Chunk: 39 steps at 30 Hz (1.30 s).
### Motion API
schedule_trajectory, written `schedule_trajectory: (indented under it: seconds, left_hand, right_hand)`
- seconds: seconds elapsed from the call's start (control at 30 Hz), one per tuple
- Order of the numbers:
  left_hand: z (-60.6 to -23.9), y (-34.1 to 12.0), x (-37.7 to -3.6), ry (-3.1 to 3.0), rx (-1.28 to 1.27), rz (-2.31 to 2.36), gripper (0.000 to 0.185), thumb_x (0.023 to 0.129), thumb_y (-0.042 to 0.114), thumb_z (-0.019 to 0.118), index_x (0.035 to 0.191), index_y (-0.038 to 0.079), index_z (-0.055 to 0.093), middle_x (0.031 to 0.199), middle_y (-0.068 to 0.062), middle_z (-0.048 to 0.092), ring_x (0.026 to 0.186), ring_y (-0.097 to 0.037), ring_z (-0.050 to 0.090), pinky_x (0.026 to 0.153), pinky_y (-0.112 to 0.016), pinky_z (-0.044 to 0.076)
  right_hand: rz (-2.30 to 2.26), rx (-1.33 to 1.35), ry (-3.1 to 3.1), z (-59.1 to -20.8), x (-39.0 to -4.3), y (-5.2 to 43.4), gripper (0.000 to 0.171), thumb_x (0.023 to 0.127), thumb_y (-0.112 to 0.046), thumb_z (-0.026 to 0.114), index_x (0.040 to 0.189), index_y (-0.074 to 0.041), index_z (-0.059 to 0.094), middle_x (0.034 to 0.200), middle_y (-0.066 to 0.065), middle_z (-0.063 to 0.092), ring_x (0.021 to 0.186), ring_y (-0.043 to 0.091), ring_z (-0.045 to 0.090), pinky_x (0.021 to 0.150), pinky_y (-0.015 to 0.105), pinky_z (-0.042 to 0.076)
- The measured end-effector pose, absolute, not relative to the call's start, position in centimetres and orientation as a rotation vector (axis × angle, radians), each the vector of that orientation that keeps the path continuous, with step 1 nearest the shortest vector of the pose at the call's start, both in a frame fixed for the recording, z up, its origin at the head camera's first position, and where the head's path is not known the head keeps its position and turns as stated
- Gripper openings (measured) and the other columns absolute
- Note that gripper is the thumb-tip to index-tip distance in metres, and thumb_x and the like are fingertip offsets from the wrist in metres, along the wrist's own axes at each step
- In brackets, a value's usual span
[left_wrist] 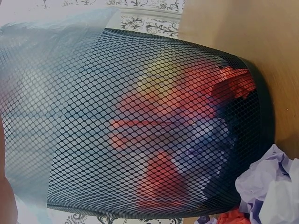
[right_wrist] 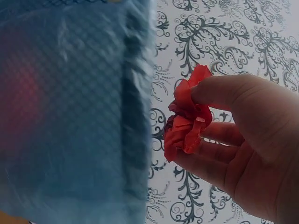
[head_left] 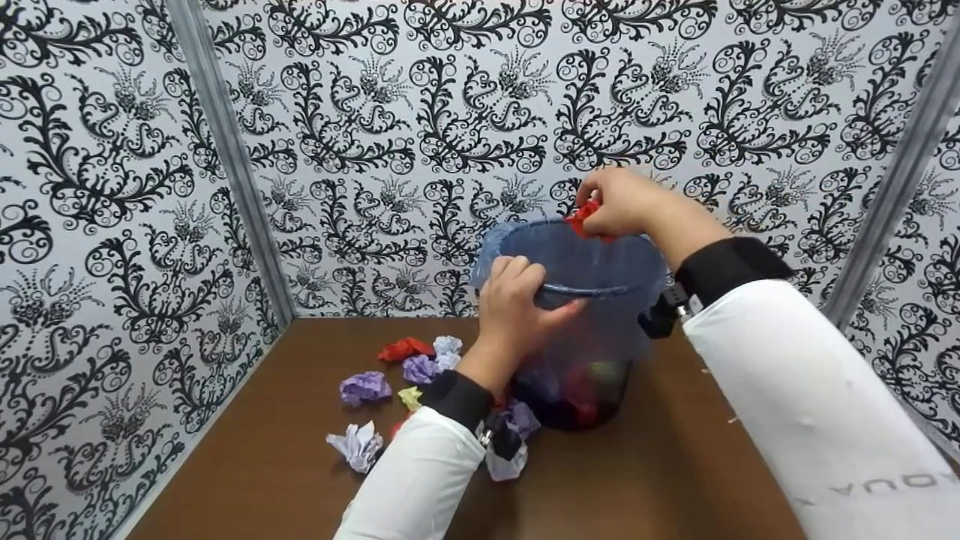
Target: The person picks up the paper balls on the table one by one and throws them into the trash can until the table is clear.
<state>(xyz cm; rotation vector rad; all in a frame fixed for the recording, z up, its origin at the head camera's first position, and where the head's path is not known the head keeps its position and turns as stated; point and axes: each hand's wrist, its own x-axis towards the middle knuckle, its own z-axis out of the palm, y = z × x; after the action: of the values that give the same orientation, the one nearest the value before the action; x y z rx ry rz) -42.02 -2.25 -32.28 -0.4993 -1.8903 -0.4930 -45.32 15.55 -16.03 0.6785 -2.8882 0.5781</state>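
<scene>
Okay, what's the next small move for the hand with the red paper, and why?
Probably open the right hand and let the red paper ball drop. In the head view it pinches the ball at the bin's far rim, while the left hand grips the near rim. A small shift inward first may help; the wrist view shows it beside the rim.

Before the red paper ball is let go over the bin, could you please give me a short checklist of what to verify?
1. Right hand pinches the red paper ball: ok.
2. Ball above the opening of the mesh bin: ok in the head view, at the far rim.
3. Left hand grips the near rim, steadying the bin: ok.
4. Blue liner folded over the rim: ok.
5. Room left inside the bin: ok, paper fills only the bottom.
</scene>
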Motion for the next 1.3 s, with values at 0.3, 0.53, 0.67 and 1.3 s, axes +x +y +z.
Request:
schedule_trajectory:
  seconds: [0.3,0.53,0.67,1.3]
  left_hand:
    - [-32.2,-2.0,-42.0,-1.891,-0.514,-0.498,0.06,0.071,0.073,0.066,0.071,0.016,0.048,0.077,0.003,0.044,0.089,-0.017,0.046,0.059,-0.031,0.043]
    - [-32.5,-1.9,-42.1,-1.881,-0.518,-0.493,0.061,0.071,0.074,0.064,0.069,0.016,0.047,0.076,0.003,0.043,0.087,-0.017,0.047,0.058,-0.031,0.042]
    - [-32.4,-2.0,-42.2,-1.872,-0.525,-0.497,0.061,0.071,0.074,0.064,0.069,0.016,0.046,0.076,0.003,0.043,0.086,-0.017,0.046,0.059,-0.03,0.042]
    - [-32.6,-2.3,-42.5,-1.849,-0.535,-0.537,0.061,0.072,0.075,0.063,0.068,0.016,0.045,0.074,0.003,0.042,0.084,-0.016,0.045,0.059,-0.03,0.04]
  right_hand:
    - [0.414,0.736,-2.94,-16.8,-45.6,15.3,0.05,0.08,-0.022,0.072,0.126,-0.01,0.057,0.113,0.02,0.061,0.093,0.033,0.065,0.082,0.044,0.052]
    - [0.413,0.723,-2.969,-17.0,-44.7,16.0,0.055,0.083,-0.038,0.072,0.13,-0.016,0.055,0.13,0.02,0.054,0.113,0.037,0.056,0.094,0.054,0.045]
    - [0.374,0.766,-2.906,-16.9,-43.9,16.8,0.051,0.085,-0.045,0.068,0.126,-0.016,0.058,0.128,0.02,0.057,0.115,0.037,0.055,0.095,0.055,0.044]
    - [0.542,0.961,-2.281,-24.7,-39.8,20.0,0.031,0.09,-0.051,0.062,0.091,-0.02,0.069,0.087,-0.004,0.066,0.084,0.015,0.058,0.081,0.04,0.046]
